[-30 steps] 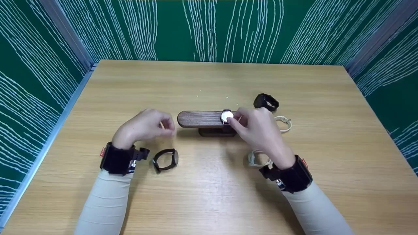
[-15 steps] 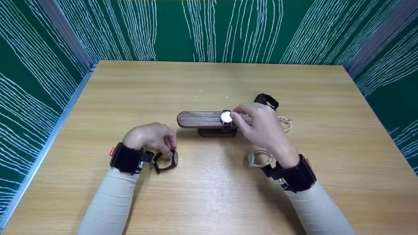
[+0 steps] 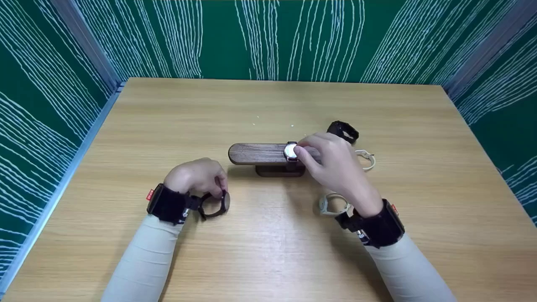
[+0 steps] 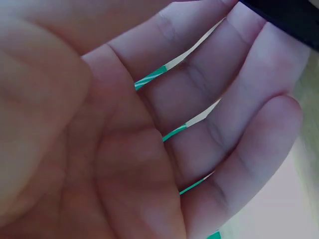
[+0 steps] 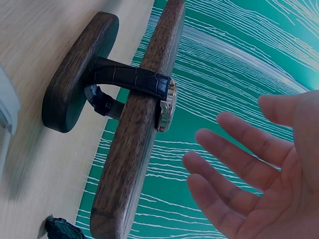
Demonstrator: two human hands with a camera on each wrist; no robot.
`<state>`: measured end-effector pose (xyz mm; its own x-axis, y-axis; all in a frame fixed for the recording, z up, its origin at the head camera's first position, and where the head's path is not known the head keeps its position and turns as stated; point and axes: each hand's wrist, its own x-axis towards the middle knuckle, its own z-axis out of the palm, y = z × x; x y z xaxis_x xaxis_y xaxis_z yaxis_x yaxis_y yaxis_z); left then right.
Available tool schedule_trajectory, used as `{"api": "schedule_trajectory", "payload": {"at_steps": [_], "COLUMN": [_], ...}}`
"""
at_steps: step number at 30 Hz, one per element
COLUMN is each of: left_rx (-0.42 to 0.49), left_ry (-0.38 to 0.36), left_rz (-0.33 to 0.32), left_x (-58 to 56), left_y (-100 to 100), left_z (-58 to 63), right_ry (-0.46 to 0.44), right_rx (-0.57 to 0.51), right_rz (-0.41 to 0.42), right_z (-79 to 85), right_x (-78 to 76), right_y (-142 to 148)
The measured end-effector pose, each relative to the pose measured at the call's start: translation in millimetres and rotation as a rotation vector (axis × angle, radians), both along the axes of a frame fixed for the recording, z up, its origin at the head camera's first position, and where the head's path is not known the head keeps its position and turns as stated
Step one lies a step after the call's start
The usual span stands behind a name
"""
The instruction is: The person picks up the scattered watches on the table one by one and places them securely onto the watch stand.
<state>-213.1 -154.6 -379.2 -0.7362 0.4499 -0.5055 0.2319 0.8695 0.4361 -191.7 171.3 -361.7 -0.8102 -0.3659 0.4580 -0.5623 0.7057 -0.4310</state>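
Note:
A dark wristwatch (image 3: 227, 202) stands on its side on the table, its strap looped. My left hand (image 3: 197, 177) pinches its upper edge between thumb and fingers. In the left wrist view, a black piece (image 4: 294, 17) shows at the fingertips of the left hand (image 4: 149, 124); the rest is hidden. A silver-cased watch with a dark strap (image 3: 290, 151) is fastened round the bar of a dark wooden stand (image 3: 256, 154). Beside it hovers my right hand (image 3: 335, 161). The right wrist view shows the right hand (image 5: 259, 179) with loose, spread fingers, apart from that watch (image 5: 129, 77).
A black watch (image 3: 344, 131) lies behind the right hand. Right of the stand is a cream-strapped watch (image 3: 366, 159), partly covered by the hand. Another pale watch (image 3: 334, 204) rests near the right wrist. Small white specks (image 3: 258, 117) dot the wooden table (image 3: 268, 251) behind the stand.
My left hand has moved down and slightly right from beside the stand to the dark wristwatch and taken hold of it. My right hand has shifted slightly away from the mounted watch.

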Motion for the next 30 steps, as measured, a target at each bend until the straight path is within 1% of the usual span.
{"api": "schedule_trajectory", "payload": {"at_steps": [6, 8, 11, 15, 18, 22, 27, 30], "left_rx": [0.009, 0.014, 0.027, 0.073, 0.121, 0.182, 0.304, 0.378], "left_ry": [0.043, 0.044, 0.030, 0.001, 0.013, 0.061, 0.113, 0.148], "left_rz": [-0.034, -0.039, -0.047, -0.058, -0.081, -0.110, -0.145, -0.149], "left_x": [1.1, 2.4, 4.6, 7.6, 9.9, 13.1, 13.5, 12.8], "left_y": [1, 1, 1, 1, 2, 5, 9, 12], "left_z": [4.8, 7.3, 11.8, 17.9, 21.6, 25.6, 28.4, 29.5], "right_ry": [0.010, 0.012, 0.018, 0.037, 0.050, 0.059, 0.071, 0.069], "right_rx": [-0.001, 0.004, 0.008, 0.003, -0.001, 0.007, 0.012, 0.011], "right_rz": [0.015, 0.015, 0.017, 0.026, 0.041, 0.051, 0.053, 0.066], "right_z": [-0.2, 0.1, 0.1, -0.1, -0.4, -1.5, -2.7, -3.6], "right_x": [0.5, 0.9, 1.0, 0.7, 0.4, 0.5, 1.6, 2.4], "right_y": [0, 0, 0, 0, -2, -3, -4, -6]}}
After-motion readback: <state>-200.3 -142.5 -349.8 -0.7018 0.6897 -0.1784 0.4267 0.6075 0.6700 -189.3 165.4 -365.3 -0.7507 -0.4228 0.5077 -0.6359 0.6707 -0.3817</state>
